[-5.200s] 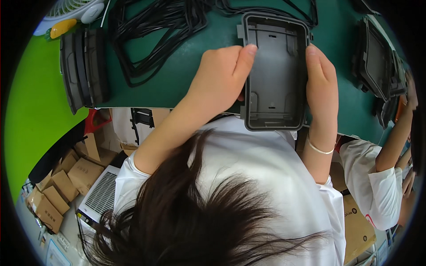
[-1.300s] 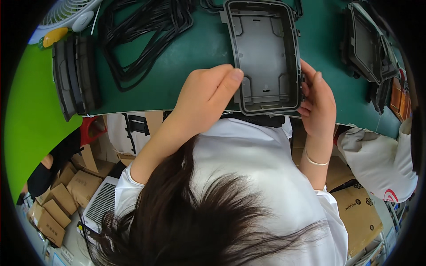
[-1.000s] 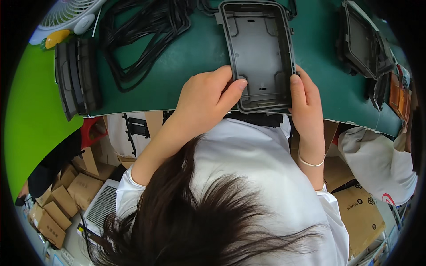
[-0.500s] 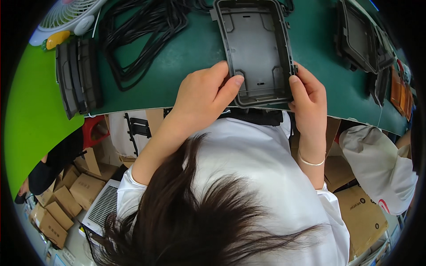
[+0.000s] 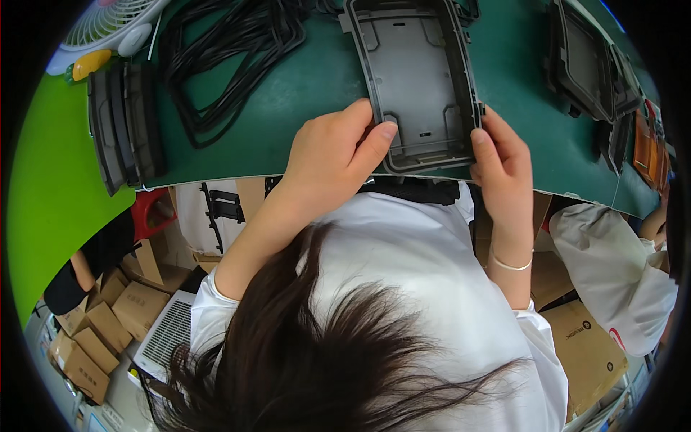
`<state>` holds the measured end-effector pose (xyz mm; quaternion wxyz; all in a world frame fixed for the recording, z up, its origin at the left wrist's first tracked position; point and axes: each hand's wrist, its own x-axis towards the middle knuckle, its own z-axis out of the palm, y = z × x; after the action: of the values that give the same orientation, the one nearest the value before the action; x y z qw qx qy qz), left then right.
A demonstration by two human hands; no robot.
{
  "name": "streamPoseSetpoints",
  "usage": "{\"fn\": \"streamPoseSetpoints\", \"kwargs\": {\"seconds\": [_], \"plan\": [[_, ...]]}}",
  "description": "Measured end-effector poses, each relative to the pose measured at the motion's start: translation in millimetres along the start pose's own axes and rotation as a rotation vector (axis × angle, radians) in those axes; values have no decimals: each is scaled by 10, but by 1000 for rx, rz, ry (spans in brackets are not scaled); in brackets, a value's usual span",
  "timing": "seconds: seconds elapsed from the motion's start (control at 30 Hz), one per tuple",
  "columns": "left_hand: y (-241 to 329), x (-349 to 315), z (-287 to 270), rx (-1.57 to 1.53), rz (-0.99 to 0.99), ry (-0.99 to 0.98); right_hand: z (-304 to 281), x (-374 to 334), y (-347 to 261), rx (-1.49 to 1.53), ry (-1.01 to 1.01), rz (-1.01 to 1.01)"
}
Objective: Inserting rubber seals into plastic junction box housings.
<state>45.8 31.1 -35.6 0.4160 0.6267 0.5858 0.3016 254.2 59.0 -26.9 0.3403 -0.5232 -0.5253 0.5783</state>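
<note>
A dark grey plastic housing (image 5: 421, 79), shaped like a deep rectangular tray with rounded corners, is held at the near edge of the green table. Its hollow side faces up and shows a smooth bottom with small slots and raised corner pieces. My left hand (image 5: 335, 151) grips the left wall, thumb over the rim and fingers hidden underneath. On the opposite wall, my right hand (image 5: 502, 151) closes with its thumb near the lower right corner and its fingers along the outer side.
Black cables (image 5: 223, 57) lie bundled at the left, beside stacked dark plastic parts (image 5: 126, 126). A fan (image 5: 111, 25) stands at the far left. More dark housings (image 5: 586, 61) and orange-brown pieces (image 5: 649, 151) lie at right. Cardboard boxes (image 5: 144, 309) are below; other people sit on both sides.
The housing and my right hand have shifted very slightly to the right. My grip is the same. At the left and right edges, other people's arms have moved.
</note>
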Motion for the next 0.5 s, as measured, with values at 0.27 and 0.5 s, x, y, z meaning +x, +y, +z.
{"fn": "streamPoseSetpoints", "kwargs": {"seconds": [0.27,0.5], "plan": [[-28,6,-12,-34,1,10,-53,32,-23,143,64,29],[-12,20,-9,-28,14,9,-112,124,-72,-294,0,-243]]}}
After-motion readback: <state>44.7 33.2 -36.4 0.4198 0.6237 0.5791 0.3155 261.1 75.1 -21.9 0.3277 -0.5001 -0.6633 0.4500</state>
